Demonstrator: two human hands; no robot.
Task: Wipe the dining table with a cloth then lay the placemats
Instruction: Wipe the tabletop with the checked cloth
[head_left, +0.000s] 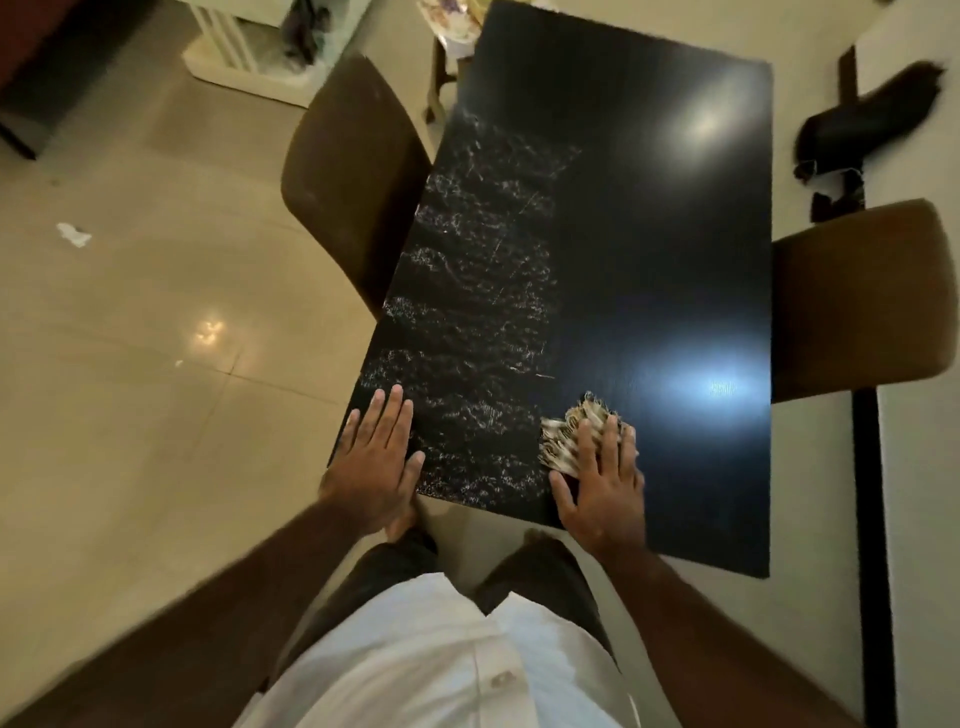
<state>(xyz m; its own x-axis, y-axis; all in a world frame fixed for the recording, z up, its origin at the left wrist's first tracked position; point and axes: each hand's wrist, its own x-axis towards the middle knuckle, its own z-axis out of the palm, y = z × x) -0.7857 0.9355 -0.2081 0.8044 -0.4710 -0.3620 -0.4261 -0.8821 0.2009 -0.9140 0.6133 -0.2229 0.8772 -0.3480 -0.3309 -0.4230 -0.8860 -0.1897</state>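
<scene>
The dark glossy dining table (649, 234) runs away from me, its left half streaked with pale wet smears. A patterned beige cloth (563, 434) lies near the table's front edge. My right hand (605, 480) presses flat on the cloth with straight, spread fingers. My left hand (376, 457) rests flat on the table's front left corner, fingers straight, holding nothing. No placemats are in view.
A brown chair (353, 176) stands at the table's left side and another brown chair (862, 301) at its right. A stool with a patterned top (452, 26) sits at the far end. Dark items (867, 119) lie on a white surface at right. Paper scrap (72, 234) on the tiled floor.
</scene>
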